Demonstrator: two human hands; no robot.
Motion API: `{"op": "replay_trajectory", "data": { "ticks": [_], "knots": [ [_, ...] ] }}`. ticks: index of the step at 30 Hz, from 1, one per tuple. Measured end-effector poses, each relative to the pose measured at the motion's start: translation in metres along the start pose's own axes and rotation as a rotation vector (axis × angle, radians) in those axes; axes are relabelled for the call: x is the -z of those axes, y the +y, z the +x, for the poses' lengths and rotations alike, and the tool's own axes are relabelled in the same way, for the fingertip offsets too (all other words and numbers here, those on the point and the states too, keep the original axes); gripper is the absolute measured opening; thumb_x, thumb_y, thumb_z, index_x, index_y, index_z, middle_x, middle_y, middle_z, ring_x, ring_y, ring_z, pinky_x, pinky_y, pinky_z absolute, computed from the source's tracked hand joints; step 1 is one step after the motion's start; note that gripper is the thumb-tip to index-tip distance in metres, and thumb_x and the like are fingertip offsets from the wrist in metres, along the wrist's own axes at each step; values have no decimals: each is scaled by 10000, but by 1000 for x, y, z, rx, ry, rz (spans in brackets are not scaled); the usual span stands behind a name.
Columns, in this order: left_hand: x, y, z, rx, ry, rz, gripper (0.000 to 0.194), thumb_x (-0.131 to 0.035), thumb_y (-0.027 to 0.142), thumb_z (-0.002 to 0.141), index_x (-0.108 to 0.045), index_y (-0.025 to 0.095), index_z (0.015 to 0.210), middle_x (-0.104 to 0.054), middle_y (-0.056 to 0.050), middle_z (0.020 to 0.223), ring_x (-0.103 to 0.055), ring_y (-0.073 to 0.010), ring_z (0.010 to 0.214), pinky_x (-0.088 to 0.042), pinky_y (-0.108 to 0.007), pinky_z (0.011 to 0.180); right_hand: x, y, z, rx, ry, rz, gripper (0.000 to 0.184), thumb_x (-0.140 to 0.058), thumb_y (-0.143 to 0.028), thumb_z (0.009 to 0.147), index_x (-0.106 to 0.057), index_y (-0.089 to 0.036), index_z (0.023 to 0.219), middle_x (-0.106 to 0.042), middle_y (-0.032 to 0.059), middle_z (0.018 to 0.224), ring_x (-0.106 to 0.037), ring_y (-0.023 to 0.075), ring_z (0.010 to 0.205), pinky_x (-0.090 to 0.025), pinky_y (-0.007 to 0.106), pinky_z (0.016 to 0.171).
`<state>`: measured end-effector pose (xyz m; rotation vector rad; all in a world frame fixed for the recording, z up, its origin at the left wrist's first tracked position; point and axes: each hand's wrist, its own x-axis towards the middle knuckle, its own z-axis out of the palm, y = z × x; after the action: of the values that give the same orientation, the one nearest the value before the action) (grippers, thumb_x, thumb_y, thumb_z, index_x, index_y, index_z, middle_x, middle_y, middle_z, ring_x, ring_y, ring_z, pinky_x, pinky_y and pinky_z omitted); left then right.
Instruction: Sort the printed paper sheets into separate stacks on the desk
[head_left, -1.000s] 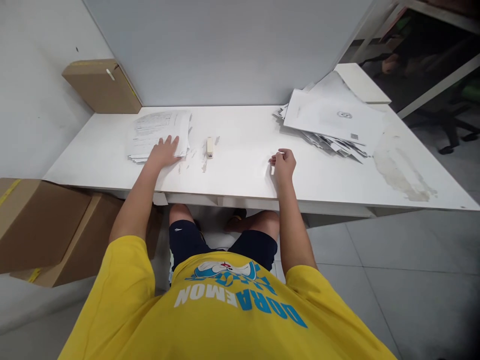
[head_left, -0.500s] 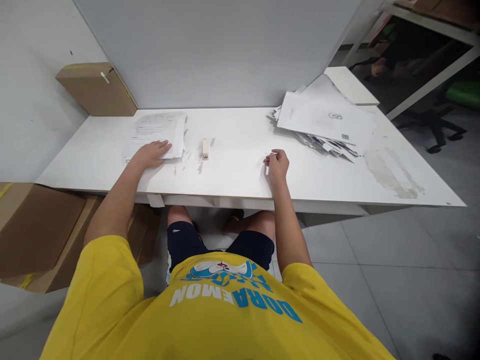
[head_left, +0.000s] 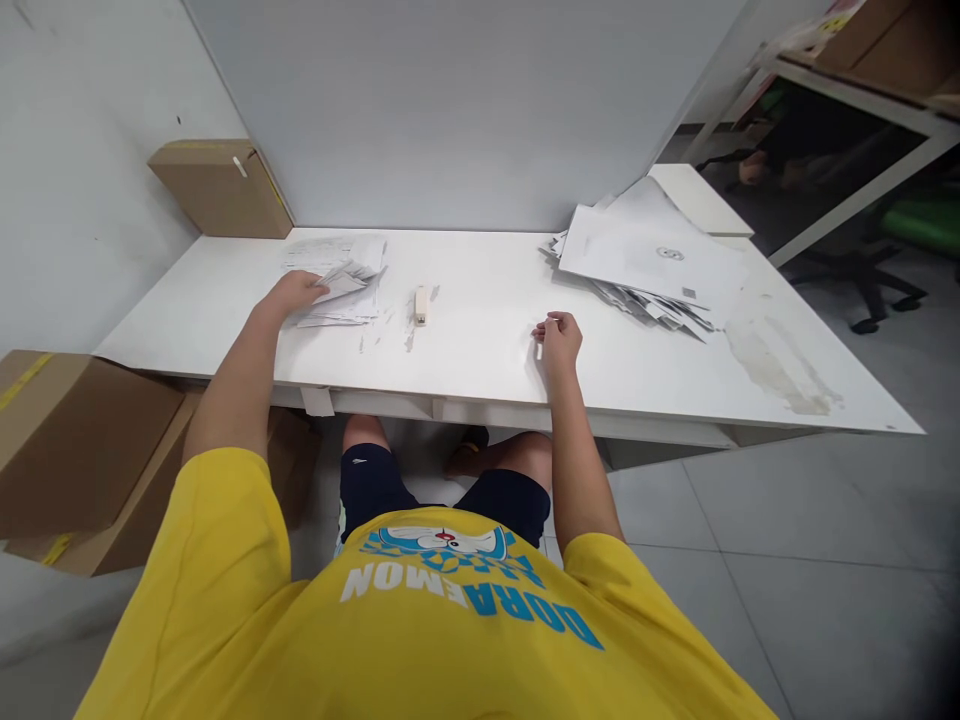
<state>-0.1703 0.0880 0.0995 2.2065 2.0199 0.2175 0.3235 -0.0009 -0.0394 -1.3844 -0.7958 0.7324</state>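
My left hand [head_left: 300, 290] is closed on the edge of some paper sheets [head_left: 351, 280], which are lifted and bent up. Beneath them lies a stack of printed papers [head_left: 337, 314] on the white desk [head_left: 480, 350]. Resting on the desk at right of centre, my right hand [head_left: 560, 340] has its fingers curled in; whether anything sits inside them is hidden. Between the hands, nearer the left one, a small cream block [head_left: 421, 306] with a dark metal end looks like a stapler.
An untidy pile of papers [head_left: 630, 255] lies at the desk's right rear. A cardboard box [head_left: 221, 190] leans in the left rear corner, and larger cartons [head_left: 82, 440] stand below on the left. Behind the desk rises a grey panel [head_left: 465, 110].
My left hand has gone from lying flat on the stack to gripping sheets and lifting their edge. My right hand stays in place. The view has shifted slightly.
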Motion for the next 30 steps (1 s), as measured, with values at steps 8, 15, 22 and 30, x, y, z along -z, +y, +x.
{"op": "replay_trajectory", "data": {
  "ticks": [8, 15, 22, 30],
  "knots": [
    [-27, 8, -20, -115, -76, 220, 542, -461, 401, 898, -589, 192, 1381, -612, -89, 1393, -565, -314, 1269, -450, -364, 1020, -1, 2, 2, 2, -3, -3, 79, -540, -227, 825, -578, -210, 892, -606, -58, 685, -615, 82, 583, -516, 223, 611],
    [-54, 11, -36, -196, -140, 166, 684, -324, 380, 958, -255, 72, 1565, -195, -128, 1655, -163, -243, 1540, -178, -344, 1238, 1, 6, 1, 34, -20, -10, 100, -550, -252, 819, -588, -210, 901, -617, -52, 713, -623, 82, 601, -521, 221, 628],
    [-56, 30, -15, -123, -23, 162, 736, -412, 499, 937, -331, 69, 1529, -265, -162, 1629, -236, -299, 1510, -201, -380, 1225, 0, 2, -1, 4, -11, 2, 104, -545, -256, 807, -592, -206, 885, -614, -48, 706, -619, 87, 592, -520, 228, 623],
    [-47, 40, -21, -288, 11, 365, 484, -321, 343, 974, -498, 168, 1389, -543, -170, 1397, -503, -332, 1282, -460, -437, 976, -3, -5, -5, -21, -3, 30, 104, -545, -258, 791, -592, -200, 863, -626, -39, 696, -611, 93, 591, -507, 232, 615]
  ]
}}
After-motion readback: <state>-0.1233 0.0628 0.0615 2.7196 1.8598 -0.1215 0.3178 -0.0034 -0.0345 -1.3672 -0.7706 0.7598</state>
